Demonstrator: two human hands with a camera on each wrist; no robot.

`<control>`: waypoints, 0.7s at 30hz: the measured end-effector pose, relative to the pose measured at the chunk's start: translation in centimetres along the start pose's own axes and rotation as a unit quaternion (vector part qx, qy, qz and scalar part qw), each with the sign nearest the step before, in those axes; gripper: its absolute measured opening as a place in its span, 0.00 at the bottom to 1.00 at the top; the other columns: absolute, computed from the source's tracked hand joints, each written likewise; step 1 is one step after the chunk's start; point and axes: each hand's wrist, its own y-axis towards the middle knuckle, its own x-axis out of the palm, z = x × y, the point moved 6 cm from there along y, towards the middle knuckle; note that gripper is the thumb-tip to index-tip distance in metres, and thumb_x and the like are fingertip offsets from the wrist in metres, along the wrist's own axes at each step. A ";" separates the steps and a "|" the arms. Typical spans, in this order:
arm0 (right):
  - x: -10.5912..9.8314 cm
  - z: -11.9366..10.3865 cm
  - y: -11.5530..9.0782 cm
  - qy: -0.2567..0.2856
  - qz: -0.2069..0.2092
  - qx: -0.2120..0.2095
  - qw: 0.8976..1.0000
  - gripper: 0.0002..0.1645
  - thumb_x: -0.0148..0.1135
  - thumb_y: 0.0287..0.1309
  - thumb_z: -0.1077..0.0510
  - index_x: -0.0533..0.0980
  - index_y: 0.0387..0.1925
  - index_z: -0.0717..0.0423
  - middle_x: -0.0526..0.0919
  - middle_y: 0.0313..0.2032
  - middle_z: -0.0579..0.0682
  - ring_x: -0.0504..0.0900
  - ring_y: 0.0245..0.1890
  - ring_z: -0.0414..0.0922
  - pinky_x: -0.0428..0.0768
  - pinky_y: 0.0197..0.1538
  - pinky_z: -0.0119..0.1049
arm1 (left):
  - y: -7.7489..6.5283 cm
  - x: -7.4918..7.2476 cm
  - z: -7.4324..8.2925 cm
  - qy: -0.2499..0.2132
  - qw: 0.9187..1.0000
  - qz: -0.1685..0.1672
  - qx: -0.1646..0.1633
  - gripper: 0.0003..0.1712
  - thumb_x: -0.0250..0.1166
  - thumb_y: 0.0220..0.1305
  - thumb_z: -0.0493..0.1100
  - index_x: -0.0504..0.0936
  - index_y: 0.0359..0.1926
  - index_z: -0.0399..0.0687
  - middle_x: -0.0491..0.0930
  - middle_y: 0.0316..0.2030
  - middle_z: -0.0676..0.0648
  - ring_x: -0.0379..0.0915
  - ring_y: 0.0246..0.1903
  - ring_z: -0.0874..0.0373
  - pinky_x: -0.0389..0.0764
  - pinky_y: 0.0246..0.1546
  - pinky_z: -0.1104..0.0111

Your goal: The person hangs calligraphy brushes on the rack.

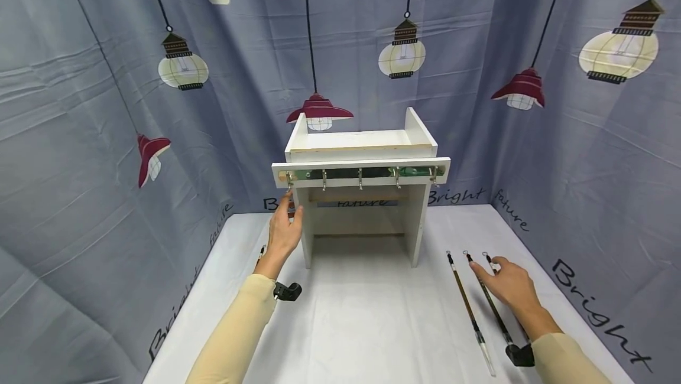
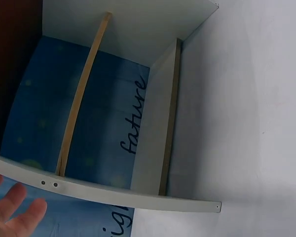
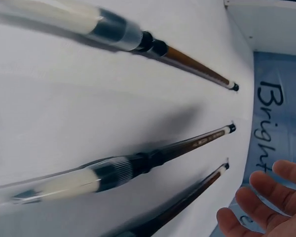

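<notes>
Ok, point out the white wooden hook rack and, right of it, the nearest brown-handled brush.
White wooden hook rack (image 1: 342, 184), head view: front rail.
Brown-handled brush (image 1: 469, 310), head view: its handle.

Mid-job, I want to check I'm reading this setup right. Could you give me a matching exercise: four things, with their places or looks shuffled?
Things
1. left hand
2. right hand
3. hook rail
4. curtain

Places or looks
A. across the front of the white shelf unit
B. blue-grey, printed with hanging lamps
C. by the brushes on the table's right side
D. by the leftmost hook

Pairs: 1-D, 2-C, 3-A, 4-B
</notes>
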 end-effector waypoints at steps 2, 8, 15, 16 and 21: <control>0.3 0.6 0.0 0.001 -0.003 0.008 1.000 0.59 0.48 0.67 0.22 0.65 0.66 0.76 0.81 0.51 0.76 0.81 0.48 0.71 0.80 0.44 0.62 | 0.1 0.1 0.0 0.002 1.000 0.003 -0.004 0.32 0.51 0.81 0.50 0.59 0.80 0.53 0.75 0.65 0.36 0.78 0.60 0.37 0.80 0.56 0.44; 0.8 2.3 -0.2 0.002 -0.012 0.040 0.999 0.61 0.48 0.66 0.22 0.64 0.67 0.77 0.79 0.51 0.78 0.79 0.51 0.73 0.78 0.48 0.64 | 0.3 0.3 -0.1 -0.001 1.000 0.003 -0.009 0.32 0.50 0.81 0.49 0.58 0.80 0.52 0.74 0.65 0.36 0.78 0.59 0.38 0.81 0.54 0.45; 1.2 3.2 -0.4 -0.013 -0.029 0.054 0.998 0.59 0.46 0.68 0.23 0.64 0.65 0.78 0.75 0.56 0.81 0.74 0.56 0.77 0.76 0.52 0.67 | 0.4 0.4 -0.1 -0.003 1.000 0.008 -0.014 0.32 0.49 0.82 0.48 0.57 0.81 0.54 0.74 0.65 0.36 0.79 0.57 0.38 0.82 0.53 0.46; 1.3 3.3 -0.4 -0.016 -0.030 0.053 0.998 0.58 0.47 0.69 0.25 0.64 0.65 0.79 0.76 0.55 0.81 0.74 0.56 0.77 0.77 0.52 0.67 | 0.3 0.4 0.0 -0.002 1.000 0.009 -0.014 0.32 0.49 0.82 0.48 0.57 0.81 0.53 0.74 0.65 0.36 0.80 0.57 0.38 0.83 0.52 0.46; 1.7 3.7 -0.6 -0.022 -0.032 0.054 0.998 0.51 0.51 0.71 0.32 0.64 0.63 0.81 0.75 0.54 0.82 0.75 0.54 0.77 0.78 0.50 0.66 | 0.3 0.4 -0.1 0.008 1.000 0.014 -0.013 0.32 0.49 0.82 0.48 0.57 0.81 0.52 0.75 0.64 0.35 0.80 0.56 0.37 0.83 0.51 0.47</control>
